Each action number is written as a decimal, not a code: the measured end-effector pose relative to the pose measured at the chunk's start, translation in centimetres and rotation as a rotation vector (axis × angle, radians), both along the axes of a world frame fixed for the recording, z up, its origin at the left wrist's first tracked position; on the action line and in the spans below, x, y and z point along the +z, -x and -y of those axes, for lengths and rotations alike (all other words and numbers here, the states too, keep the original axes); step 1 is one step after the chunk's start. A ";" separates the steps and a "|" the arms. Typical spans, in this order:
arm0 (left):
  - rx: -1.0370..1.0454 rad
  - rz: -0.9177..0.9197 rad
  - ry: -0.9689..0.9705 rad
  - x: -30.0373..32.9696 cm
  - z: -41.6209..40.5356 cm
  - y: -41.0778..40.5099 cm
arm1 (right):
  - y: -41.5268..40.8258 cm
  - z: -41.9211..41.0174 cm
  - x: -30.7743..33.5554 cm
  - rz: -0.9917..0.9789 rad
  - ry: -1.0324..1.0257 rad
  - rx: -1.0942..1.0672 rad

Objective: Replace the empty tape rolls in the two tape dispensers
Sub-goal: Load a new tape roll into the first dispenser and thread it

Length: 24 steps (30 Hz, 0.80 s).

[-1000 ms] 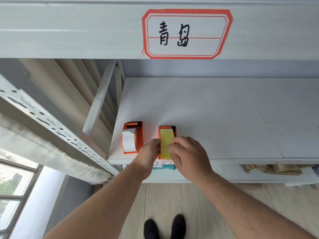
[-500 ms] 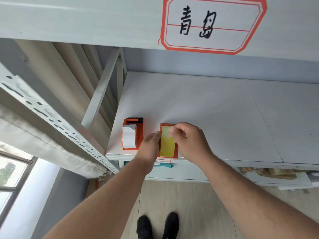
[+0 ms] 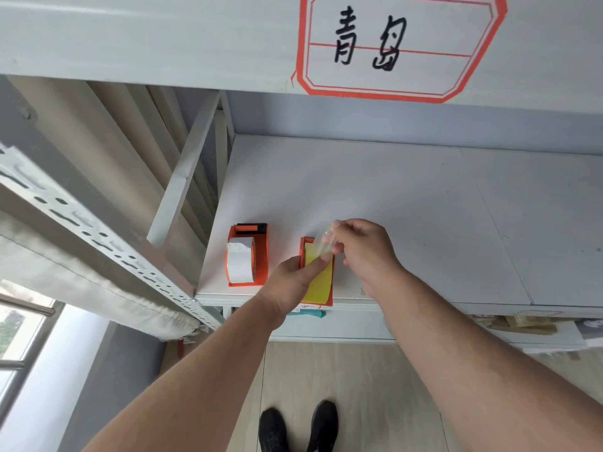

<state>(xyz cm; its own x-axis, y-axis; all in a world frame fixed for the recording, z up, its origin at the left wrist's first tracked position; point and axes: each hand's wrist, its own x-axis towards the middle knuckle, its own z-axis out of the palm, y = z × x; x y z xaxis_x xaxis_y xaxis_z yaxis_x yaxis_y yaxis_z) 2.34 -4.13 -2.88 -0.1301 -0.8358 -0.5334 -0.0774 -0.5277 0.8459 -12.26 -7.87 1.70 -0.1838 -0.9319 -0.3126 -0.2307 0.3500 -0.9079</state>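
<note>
Now pulling: right hand (image 3: pixel 362 252), earlier flat on the yellow tape roll (image 3: pixel 318 282), lifted and pinching a clear tape end (image 3: pixel 326 244) drawn up off it. Left hand (image 3: pixel 293 282) pressing that roll down in the right orange dispenser (image 3: pixel 303 246) at the shelf (image 3: pixel 391 207) front edge. Left dispenser (image 3: pixel 261 256) beside, loaded with white roll (image 3: pixel 239 262). Both rolls seemingly seated; likely threading the tape next

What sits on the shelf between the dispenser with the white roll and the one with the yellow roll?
In the head view, only the left hand fills part of that gap between the white-roll dispenser and yellow-roll dispenser; the shelf there is otherwise bare.
</note>
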 end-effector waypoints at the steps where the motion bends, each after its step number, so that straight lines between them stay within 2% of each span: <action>1: 0.002 -0.001 0.000 -0.1 -0.1 0.0 | -0.2 0.3 0.1 0.004 -0.010 -0.003; 9: -0.011 0.011 0.007 -0.5 -0.7 -0.2 | -0.7 2.1 1.2 0.047 -0.062 -0.008; 13: 0.017 -0.020 -0.057 0.3 -0.2 -0.1 | -0.6 2.6 1.2 0.056 -0.072 -0.026; 19: 0.040 0.045 -0.053 -0.5 -0.7 -0.1 | 0.4 3.7 1.4 0.125 -0.087 -0.111; 24: 0.054 0.013 -0.063 -0.8 -0.5 -0.3 | 1.3 3.8 0.6 0.131 -0.140 -0.139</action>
<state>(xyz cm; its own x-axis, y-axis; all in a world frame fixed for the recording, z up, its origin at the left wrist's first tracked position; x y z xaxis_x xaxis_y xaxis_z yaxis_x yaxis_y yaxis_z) 2.69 -3.67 -3.71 -0.0780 -0.8063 -0.5863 -0.0579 -0.5835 0.8101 -13.57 -11.69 2.26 -0.2569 -0.8463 -0.4668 -0.0548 0.4949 -0.8672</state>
